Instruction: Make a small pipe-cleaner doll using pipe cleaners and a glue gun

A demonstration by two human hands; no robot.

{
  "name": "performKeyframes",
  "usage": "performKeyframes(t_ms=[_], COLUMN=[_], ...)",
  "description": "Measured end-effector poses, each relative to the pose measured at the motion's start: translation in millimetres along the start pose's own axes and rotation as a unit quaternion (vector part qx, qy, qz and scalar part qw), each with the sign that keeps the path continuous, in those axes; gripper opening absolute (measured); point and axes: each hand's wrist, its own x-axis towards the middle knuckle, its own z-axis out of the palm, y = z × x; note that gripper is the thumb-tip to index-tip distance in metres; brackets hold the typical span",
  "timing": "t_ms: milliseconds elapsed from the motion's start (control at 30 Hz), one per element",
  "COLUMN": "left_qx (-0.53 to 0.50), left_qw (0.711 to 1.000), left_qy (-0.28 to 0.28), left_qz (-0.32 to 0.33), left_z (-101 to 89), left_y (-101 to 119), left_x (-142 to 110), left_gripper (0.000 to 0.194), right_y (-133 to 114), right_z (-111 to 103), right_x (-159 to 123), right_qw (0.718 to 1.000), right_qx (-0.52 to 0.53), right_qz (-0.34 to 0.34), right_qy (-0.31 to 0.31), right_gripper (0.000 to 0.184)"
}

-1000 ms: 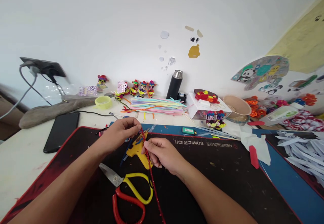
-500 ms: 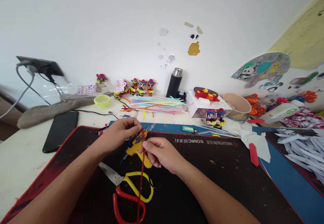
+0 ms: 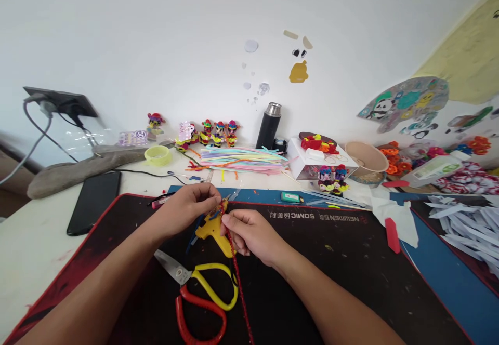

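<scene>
My left hand [image 3: 191, 204] is closed in a pinch on the top end of a red glittery pipe cleaner [image 3: 238, 288]. My right hand [image 3: 249, 233] is closed around the same pipe cleaner just below, fingers curled. The long free end trails down toward the near edge of the black desk mat [image 3: 351, 262]. Under my hands lies a yellow glue gun [image 3: 212, 230]. Scissors with red and yellow handles [image 3: 202, 295] lie on the mat just below my hands.
A black phone [image 3: 93, 202] lies at the left. A pile of pastel pipe cleaners [image 3: 244, 159], small figurines [image 3: 218, 133], a black flask [image 3: 268, 127] and a white box [image 3: 312, 166] stand at the back. White paper strips [image 3: 463, 225] lie at the right.
The trailing end of the red pipe cleaner swung left over the scissors, then back to the right. Both hands stayed in place, working the top end.
</scene>
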Motion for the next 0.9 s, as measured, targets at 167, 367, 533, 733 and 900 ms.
performKeyframes(t_ms=[167, 367, 533, 733, 900], left_qx=[0.005, 0.008, 0.009, 0.019, 0.022], left_qw=[1.000, 1.000, 1.000, 1.000, 1.000], left_qy=[-0.009, 0.005, 0.020, 0.010, 0.002], left_qz=[0.001, -0.004, -0.007, -0.009, -0.011], left_z=[-0.3, -1.0, -0.9, 0.4, -0.7], left_y=[-3.9, 2.7, 8.0, 8.3, 6.4], left_x=[-0.1, -1.7, -2.6, -2.4, -3.0], left_gripper=[0.033, 0.035, 0.037, 0.036, 0.038], right_y=[0.5, 2.1, 2.7, 0.3, -2.4], right_z=[0.1, -0.2, -0.5, 0.3, 2.1], right_x=[-0.1, 0.5, 1.2, 0.7, -1.0], right_qw=[1.000, 1.000, 1.000, 1.000, 1.000], right_qx=[-0.002, 0.003, 0.010, 0.005, -0.004], right_qz=[0.003, -0.010, -0.016, -0.004, 0.010], right_qy=[-0.008, -0.002, 0.005, 0.003, 0.011], right_gripper=[0.048, 0.055, 0.058, 0.050, 0.042])
